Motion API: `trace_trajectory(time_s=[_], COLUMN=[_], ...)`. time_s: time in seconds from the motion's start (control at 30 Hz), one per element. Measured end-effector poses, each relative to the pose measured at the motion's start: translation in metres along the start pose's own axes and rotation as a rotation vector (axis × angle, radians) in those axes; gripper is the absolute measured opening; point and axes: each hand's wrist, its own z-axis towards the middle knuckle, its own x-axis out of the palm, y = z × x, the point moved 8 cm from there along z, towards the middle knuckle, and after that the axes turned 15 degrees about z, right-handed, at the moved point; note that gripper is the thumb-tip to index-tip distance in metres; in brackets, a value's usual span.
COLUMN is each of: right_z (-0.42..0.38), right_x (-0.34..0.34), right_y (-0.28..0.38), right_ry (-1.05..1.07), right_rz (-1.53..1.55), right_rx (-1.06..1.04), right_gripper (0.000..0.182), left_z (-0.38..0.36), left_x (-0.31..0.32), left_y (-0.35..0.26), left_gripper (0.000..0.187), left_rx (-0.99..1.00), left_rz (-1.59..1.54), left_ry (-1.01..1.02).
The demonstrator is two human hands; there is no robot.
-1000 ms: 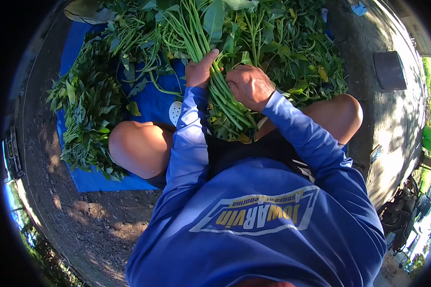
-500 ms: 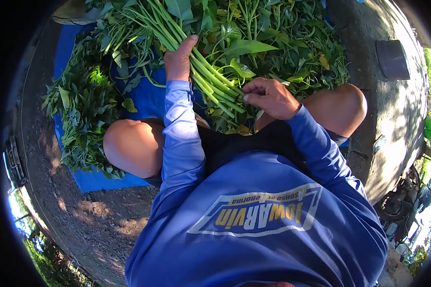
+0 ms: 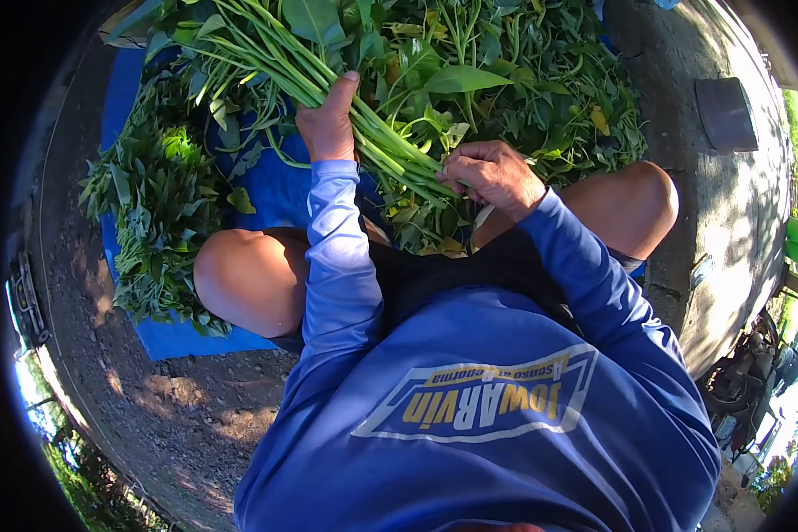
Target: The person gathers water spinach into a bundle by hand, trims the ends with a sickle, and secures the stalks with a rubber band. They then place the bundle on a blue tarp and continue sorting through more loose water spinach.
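My left hand (image 3: 329, 121) is wrapped around a bunch of green leafy stems that look like water spinach (image 3: 388, 149), thumb on top. The leafy end points to the upper left, the bare stem ends to the lower right. At those ends my right hand (image 3: 490, 175) is closed, fingers and thumb pinched on the stem tips; the exact grip is partly hidden by the fingers. Beneath and beyond both hands spreads a large pile of loose greens (image 3: 541, 80), with some yellow leaves in it.
Bundled greens (image 3: 155, 213) lie to the left on a blue tarp (image 3: 173, 341). My bent knees (image 3: 248, 277) flank the work area. A dark grey container (image 3: 726, 113) stands on the concrete at the right. Bare soil (image 3: 195, 399) is at the lower left.
The bunch has tilted slightly and shifted a little to the left with my left hand. My right hand has curled more tightly over the stem ends.
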Motion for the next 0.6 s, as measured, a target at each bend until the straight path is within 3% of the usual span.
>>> trace_trajectory(time_s=[0.03,0.13,0.27,0.33,0.4,0.47,0.53,0.6], right_z=[0.008,0.010,-0.004,-0.012,-0.027,-0.026,-0.052,-0.045], right_x=[0.002,0.030,0.060,0.069,0.046,-0.022,-0.074,-0.066], right_y=[-0.004,0.012,0.011,-0.039,-0.035,-0.020,0.034,0.060], right_ry=[-0.032,0.076,0.205,0.448,0.407,0.205,-0.585,-0.378], right_rz=[-0.021,-0.468,-0.819,-0.917,-0.843,-0.764,-1.403,-0.964], right_rx=[-0.078,-0.229,-0.068,0.098,0.056,0.055,-0.274,-0.420], right_gripper=[0.024,0.025,0.033,0.035,0.033,0.034,0.036,0.042], left_z=[-0.001,-0.005,-0.009,-0.003,0.002,0.009,0.013,0.014], left_x=[-0.001,0.005,0.008,0.004,-0.002,-0.016,-0.017,-0.009], left_y=[-0.001,0.001,0.000,-0.005,-0.011,0.000,0.007,0.011], left_gripper=[0.035,0.035,0.037,0.038,0.037,0.035,0.033,0.032], left_rx=[-0.005,0.023,0.050,-0.008,-0.059,-0.080,-0.117,-0.174], left_rz=[-0.016,-0.010,0.035,-0.012,0.002,0.001,-0.049,-0.151], left_ry=[-0.013,-0.010,-0.047,-0.045,0.001,-0.007,0.030,0.089])
